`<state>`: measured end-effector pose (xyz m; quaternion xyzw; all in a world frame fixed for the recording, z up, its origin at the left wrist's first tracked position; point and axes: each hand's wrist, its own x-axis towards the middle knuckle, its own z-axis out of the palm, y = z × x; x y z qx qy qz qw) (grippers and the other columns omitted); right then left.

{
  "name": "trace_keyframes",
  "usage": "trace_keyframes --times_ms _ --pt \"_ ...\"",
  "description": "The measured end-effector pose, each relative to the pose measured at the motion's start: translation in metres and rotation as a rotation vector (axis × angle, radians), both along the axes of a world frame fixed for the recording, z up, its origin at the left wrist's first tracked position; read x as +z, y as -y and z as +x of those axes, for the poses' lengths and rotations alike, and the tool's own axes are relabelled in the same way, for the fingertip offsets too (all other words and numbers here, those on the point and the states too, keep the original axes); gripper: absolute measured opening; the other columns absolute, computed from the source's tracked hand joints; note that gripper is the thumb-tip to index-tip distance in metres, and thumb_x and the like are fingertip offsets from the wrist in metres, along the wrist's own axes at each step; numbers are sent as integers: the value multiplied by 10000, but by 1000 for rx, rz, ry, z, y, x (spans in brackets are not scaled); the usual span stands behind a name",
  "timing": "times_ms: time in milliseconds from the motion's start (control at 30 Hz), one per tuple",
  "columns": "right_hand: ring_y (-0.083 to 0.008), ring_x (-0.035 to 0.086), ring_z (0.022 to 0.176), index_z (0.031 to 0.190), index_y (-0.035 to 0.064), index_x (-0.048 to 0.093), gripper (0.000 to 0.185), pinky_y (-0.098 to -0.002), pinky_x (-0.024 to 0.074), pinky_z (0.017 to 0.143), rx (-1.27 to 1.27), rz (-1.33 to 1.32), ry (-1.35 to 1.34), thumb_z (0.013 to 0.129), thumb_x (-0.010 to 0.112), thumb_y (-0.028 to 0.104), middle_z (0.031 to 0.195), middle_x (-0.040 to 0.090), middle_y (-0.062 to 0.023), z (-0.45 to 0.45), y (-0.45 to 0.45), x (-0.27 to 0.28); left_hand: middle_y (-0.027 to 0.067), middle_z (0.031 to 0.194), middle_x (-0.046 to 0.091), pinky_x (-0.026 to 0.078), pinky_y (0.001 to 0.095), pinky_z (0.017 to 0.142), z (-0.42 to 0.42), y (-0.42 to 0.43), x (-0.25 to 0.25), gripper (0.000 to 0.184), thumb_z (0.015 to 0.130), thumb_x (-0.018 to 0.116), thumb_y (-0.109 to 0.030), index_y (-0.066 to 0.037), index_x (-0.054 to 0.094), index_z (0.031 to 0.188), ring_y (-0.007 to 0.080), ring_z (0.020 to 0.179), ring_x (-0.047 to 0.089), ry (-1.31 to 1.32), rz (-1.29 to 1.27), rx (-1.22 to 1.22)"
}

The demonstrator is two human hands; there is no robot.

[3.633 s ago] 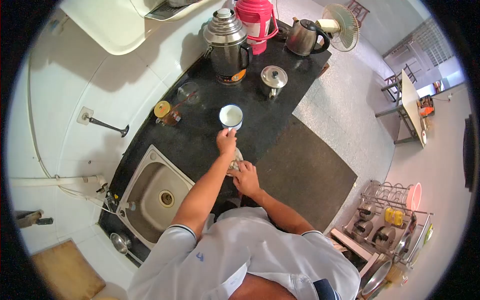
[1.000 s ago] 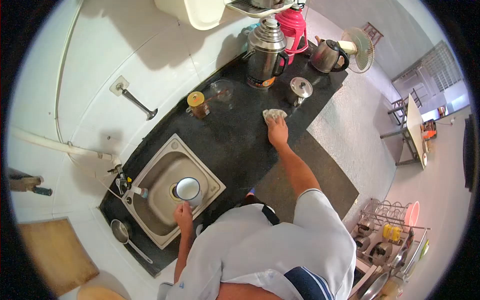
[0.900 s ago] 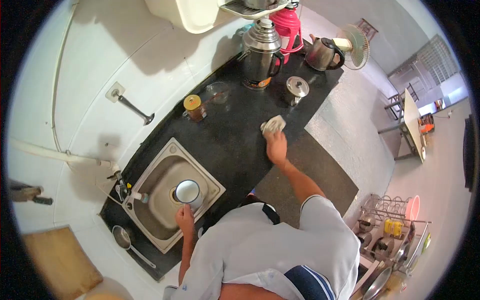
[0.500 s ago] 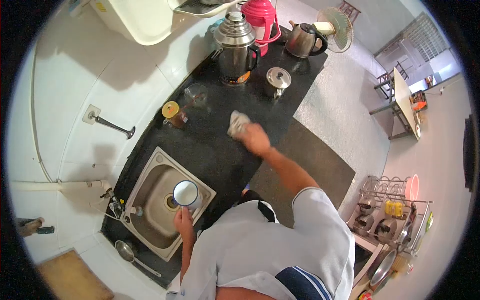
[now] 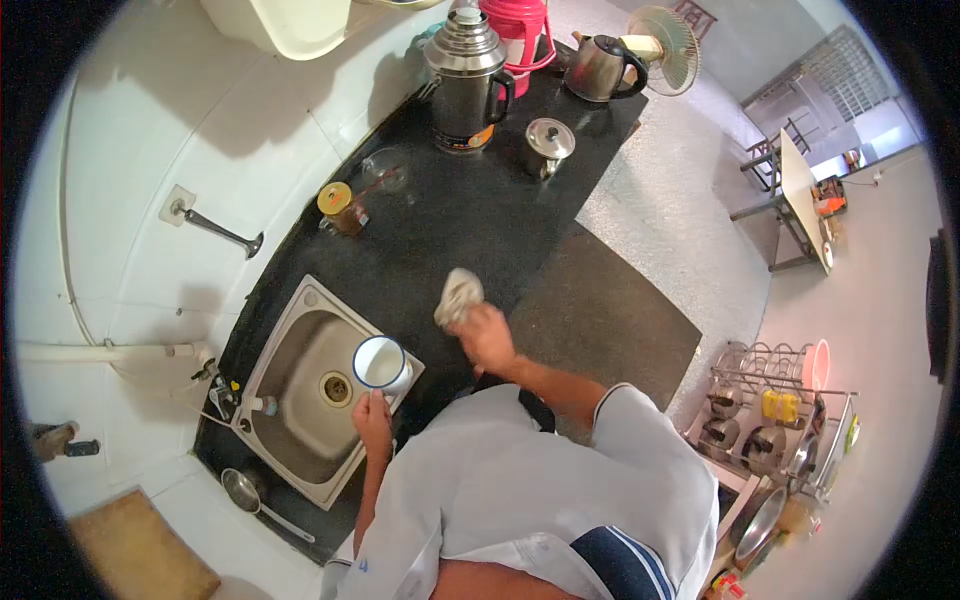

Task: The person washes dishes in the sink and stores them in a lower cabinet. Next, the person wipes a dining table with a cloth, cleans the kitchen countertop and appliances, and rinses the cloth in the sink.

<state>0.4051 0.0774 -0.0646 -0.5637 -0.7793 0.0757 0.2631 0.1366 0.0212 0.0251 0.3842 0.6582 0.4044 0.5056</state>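
Observation:
My left hand (image 5: 373, 422) is closed on a white enamel mug (image 5: 380, 362) with a blue rim, held over the right edge of the steel sink (image 5: 300, 470). The mug's opening faces up and shows a white inside. My right hand (image 5: 485, 338) grips a crumpled pale cloth (image 5: 460, 297) against the black countertop (image 5: 430, 240), to the right of the sink. Between the sink and the wall, a small glass jar with a yellow lid (image 5: 335, 199) stands behind the cloth, next to a clear glass vessel (image 5: 385, 171).
Farther along the counter are a steel thermos (image 5: 467, 85), a pink thermos (image 5: 518, 40), a lidded metal cup (image 5: 549, 148) and a kettle (image 5: 603, 68). A ladle (image 5: 245, 492) lies left of the sink. At right is a dish rack (image 5: 780, 410).
My right hand has drawn the cloth back across the counter, nearer to my body. The mug in my left hand has risen slightly, with the sink drain now showing beside it.

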Motion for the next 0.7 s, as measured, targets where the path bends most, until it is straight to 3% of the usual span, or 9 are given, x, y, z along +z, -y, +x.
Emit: trace_keyframes --times_ms 167,200,233,267,400,533,600,667,700 --pt "-299 469 1194 1024 200 663 303 -456 397 948 343 -99 29 731 632 128 1157 561 -98 0 -2 36 -46 528 389 240 223 424 7 -8 -2 376 952 515 -211 -107 402 609 39 460 332 83 4 -10" --pt "-282 558 1074 914 181 672 185 -456 441 875 310 37 20 752 591 150 1052 601 -86 13 -13 34 -48 529 383 237 224 427 5 -9 -6 370 949 516 -205 -108 401 611 38 463 330 91 8 -27" --pt "-296 606 928 889 181 679 168 -453 474 789 231 -34 144 743 596 163 949 621 -93 28 -28 25 -49 531 377 234 224 430 3 -9 -8 365 946 518 -198 -109 400 613 38 467 327 98 14 -42" --pt "-307 618 817 867 171 682 154 -453 486 716 160 73 65 742 592 166 867 621 -100 49 -44 45 -49 531 377 234 224 430 2 -10 -8 365 946 518 -198 -109 400 613 38 467 327 92 13 -41" --pt "-323 549 939 1053 206 661 266 -448 445 742 -427 -6 166 813 574 134 937 557 -111 124 -75 18 -34 542 399 260 233 431 8 -5 -3 336 943 518 -204 -97 423 639 53 465 344 66 -37 -74" --pt "-372 555 941 1062 175 647 250 -461 461 761 -562 97 159 821 595 134 989 562 -146 134 -56 9 -45 553 403 245 220 431 15 -7 -6 338 948 520 -199 -102 421 640 42 470 336 144 -40 -137" --pt "-396 570 909 1055 139 642 225 -462 476 758 -712 -228 -87 835 598 151 1041 571 -159 118 -27 7 -45 549 393 246 221 436 19 -8 -12 337 952 514 -195 -97 430 640 43 474 333 201 -37 -156" --pt "-352 606 907 1096 110 616 255 -438 491 766 -627 -206 -259 846 581 152 1056 596 -165 110 10 -16 -42 553 394 243 224 436 32 -21 -13 339 955 507 -203 -93 435 642 43 477 333 193 -24 -151" --pt "-304 615 921 1114 98 604 266 -415 496 773 -646 -494 -481 855 567 142 1049 610 -150 107 24 -2 -39 557 395 240 226 436 37 -26 -13 342 959 500 -212 -90 439 645 43 480 333 177 -9 -154"
